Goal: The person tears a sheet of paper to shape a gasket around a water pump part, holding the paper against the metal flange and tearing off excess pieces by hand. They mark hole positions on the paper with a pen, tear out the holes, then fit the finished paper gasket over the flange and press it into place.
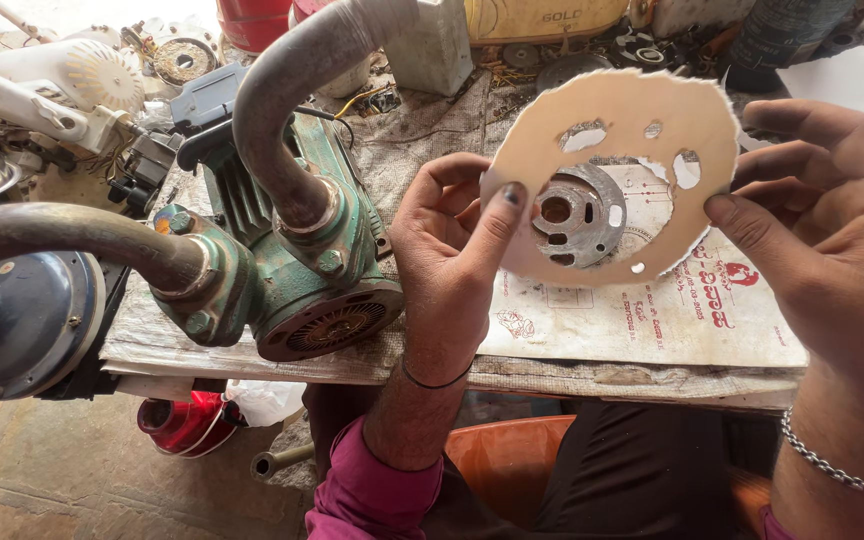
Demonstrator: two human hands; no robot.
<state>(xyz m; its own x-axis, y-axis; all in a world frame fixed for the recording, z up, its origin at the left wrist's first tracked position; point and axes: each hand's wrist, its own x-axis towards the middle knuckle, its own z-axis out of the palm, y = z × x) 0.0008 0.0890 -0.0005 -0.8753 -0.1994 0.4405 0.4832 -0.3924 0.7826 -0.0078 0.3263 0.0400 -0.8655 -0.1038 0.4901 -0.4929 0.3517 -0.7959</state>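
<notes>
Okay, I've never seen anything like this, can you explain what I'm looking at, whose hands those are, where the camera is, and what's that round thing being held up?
The one picture comes from a camera worn on a person's head, looking down at their own hands over a cluttered workbench. The left hand and right hand hold up a thin cream gasket, a roughly cut disc with holes, each hand pinching one edge. Through its middle opening a grey metal plate shows; whether it touches the gasket I cannot tell. On the bench to the left sits a green pump with two curved grey pipes. Printed paper lies under the hands.
</notes>
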